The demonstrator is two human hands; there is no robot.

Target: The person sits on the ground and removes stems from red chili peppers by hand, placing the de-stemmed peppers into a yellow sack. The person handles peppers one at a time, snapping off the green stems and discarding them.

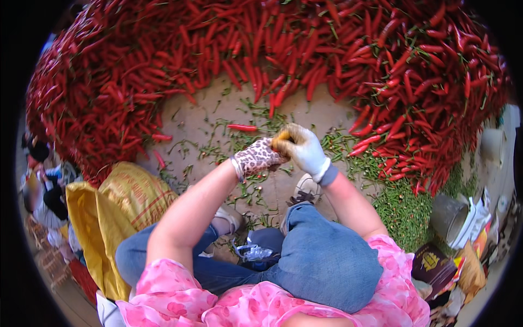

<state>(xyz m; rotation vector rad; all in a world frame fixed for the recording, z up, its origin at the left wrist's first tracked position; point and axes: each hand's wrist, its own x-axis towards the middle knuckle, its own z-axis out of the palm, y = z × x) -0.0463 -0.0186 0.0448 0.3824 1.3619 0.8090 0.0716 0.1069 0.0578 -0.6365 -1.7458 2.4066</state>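
My left hand (258, 158), in a leopard-print glove, meets my right hand (301, 148) above the tiled floor, in front of my knees. A white work glove with worn, yellow-orange fingertips covers the right one. Its fingers are bent against the left hand's fingertips. Whether anything small is pinched between them cannot be told. Just beyond the hands a single red chili pepper (242, 128) lies on the floor among green stems (224, 137). A large heap of red chilies (261, 36) curves around the far side and both flanks.
Yellow woven sacks (137, 196) stand at my left. To the right lie a pile of green stems (402, 212), a tipped grey bucket (448, 218) and a dark maroon container (433, 265). People sit at the far left edge. A dark blue bag (265, 243) rests between my legs.
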